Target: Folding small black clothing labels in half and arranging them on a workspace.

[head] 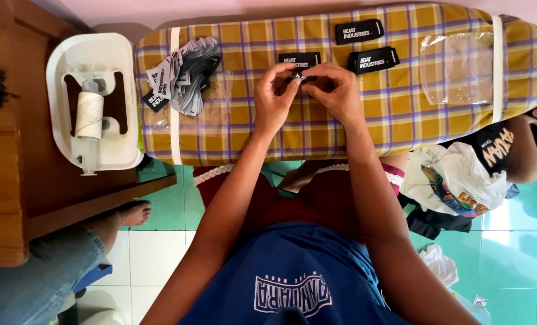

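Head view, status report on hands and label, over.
Both hands, left hand and right hand, pinching one small black label over checked board. Nothing in the way.

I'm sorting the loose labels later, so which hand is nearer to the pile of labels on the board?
Left. The left hand is closest to the pile of labels; the right hand is beyond it, farther away.

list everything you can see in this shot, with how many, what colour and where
ironing board: one, yellow plaid cover, across the top
small label: one, black, pinched between both hands
black labels: three, laid flat on the board beyond the hands
label pile: one heap, grey and black, board's left end
clear plastic bags: a few, board's right end
white tray: one, holding a pale roll, on the wooden table at left
clothes: white and black, floor at right
another person's foot: one, under the table
left hand; right hand: over the board's middle
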